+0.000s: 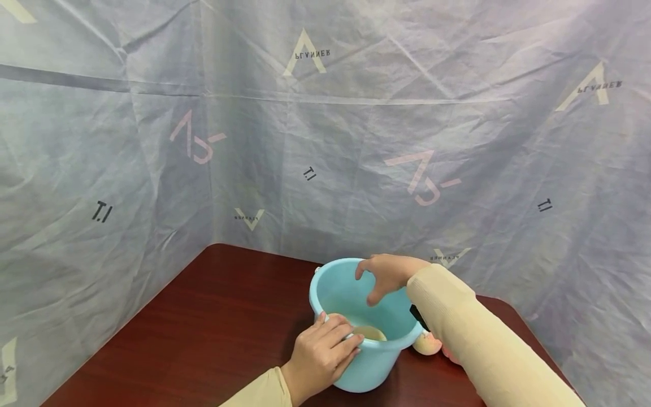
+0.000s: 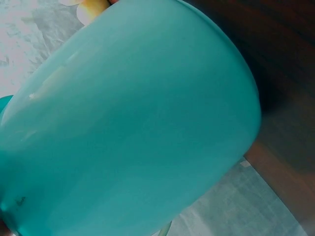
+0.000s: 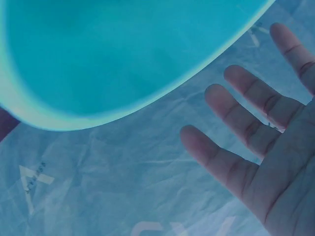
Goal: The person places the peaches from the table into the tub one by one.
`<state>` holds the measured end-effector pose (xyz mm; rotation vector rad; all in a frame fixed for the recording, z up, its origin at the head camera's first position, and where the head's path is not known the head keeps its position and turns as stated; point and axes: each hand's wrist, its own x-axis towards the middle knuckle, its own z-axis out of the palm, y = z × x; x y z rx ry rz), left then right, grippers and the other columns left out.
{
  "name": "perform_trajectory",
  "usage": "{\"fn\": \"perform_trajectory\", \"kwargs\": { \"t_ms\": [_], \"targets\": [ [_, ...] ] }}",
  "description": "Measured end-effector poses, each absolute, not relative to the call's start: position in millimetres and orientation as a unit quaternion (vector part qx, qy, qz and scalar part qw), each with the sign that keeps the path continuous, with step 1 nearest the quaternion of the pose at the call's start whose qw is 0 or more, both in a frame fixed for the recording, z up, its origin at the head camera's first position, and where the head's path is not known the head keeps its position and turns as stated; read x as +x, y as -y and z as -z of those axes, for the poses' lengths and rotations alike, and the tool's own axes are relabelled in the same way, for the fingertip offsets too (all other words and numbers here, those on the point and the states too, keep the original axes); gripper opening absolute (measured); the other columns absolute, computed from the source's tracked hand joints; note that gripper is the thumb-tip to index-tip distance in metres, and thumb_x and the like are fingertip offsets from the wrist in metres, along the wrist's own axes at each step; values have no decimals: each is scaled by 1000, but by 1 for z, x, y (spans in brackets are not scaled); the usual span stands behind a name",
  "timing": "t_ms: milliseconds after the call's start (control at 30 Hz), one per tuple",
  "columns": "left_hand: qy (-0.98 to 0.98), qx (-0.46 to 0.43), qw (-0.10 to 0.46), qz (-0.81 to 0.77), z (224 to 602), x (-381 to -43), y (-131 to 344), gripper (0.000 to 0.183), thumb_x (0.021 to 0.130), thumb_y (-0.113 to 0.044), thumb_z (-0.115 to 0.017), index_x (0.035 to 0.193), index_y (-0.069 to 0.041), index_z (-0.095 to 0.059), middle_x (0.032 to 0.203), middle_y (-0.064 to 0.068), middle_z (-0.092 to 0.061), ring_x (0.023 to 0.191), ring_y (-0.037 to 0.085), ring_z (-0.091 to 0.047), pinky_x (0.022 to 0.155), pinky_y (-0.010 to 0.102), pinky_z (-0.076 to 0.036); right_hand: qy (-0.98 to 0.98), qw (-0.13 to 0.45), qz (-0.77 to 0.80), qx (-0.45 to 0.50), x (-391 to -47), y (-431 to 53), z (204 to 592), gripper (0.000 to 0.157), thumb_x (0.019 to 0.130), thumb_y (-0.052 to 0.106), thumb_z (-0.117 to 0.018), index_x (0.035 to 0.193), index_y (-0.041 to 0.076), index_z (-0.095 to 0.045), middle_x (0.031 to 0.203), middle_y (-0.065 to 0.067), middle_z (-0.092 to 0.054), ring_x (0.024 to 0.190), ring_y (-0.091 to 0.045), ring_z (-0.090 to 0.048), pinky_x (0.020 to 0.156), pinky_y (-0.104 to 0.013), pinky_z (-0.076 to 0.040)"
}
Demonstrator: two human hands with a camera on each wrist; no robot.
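Note:
A light blue plastic bucket (image 1: 363,370) stands on the table, its mouth facing up. My left hand (image 1: 320,353) grips the near-left rim, fingers hooked over the edge. Pale yellow, rounded contents (image 1: 370,333) show at the bottom inside; their kind is unclear. Over the mouth hovers my right hand (image 1: 389,274), fingers spread and holding nothing. The right wrist view has that hand (image 3: 256,132) apart from the bucket's rim (image 3: 93,121). In the left wrist view the bucket's outer wall (image 2: 138,113) covers most of the picture.
Right of the bucket, partly behind my right sleeve, lie a yellow-and-pink rounded object (image 1: 427,343) and a pink one (image 1: 451,355). The dark red-brown tabletop (image 1: 203,328) extends left. Grey printed cloth (image 1: 330,141) hangs behind and along the left side.

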<state>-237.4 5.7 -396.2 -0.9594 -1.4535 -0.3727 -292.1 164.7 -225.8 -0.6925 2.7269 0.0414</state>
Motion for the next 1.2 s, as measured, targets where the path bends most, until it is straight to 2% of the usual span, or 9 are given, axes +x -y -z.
{"fn": "perform_trajectory", "kwargs": {
  "t_ms": [333,600,833,1000,1200],
  "targets": [
    [642,-416,625,153,400,-237,-3,31,102,-25,-49,87,-17,-74,83,-5,-66,80,11,-63,72,36,-56,-955,142,-9,-259,-292,-175,229,51,77,25,-79,123,15,-61,129,-11,-56,113,-28,-56,87,-42,-48],
    [643,-412,626,154,400,-236,-4,31,102,-25,-49,88,-16,-75,83,-5,-67,80,11,-64,72,36,-56,-958,151,6,-242,-289,-182,228,49,76,22,-77,122,14,-61,134,-18,-54,124,-35,-52,92,-45,-48],
    [641,-413,629,154,396,-235,-5,31,102,-24,-48,86,-16,-73,81,-5,-65,79,11,-63,71,34,-55,-962,142,12,-232,-280,-197,230,47,75,22,-77,119,15,-62,128,-18,-57,118,-36,-55,88,-45,-50],
    [636,-416,633,147,394,-235,-5,32,102,-24,-47,85,-16,-73,80,-5,-64,79,12,-62,71,32,-53,-960,128,32,-245,-275,-217,232,45,75,20,-75,117,11,-63,121,-19,-59,114,-38,-56,86,-47,-49],
    [634,-414,637,141,394,-236,-6,33,103,-24,-46,85,-16,-73,80,-5,-64,79,12,-63,71,35,-55,-960,113,43,-251,-272,-238,238,44,73,19,-74,114,6,-63,115,-20,-62,108,-38,-59,83,-45,-51]
  ]
}}
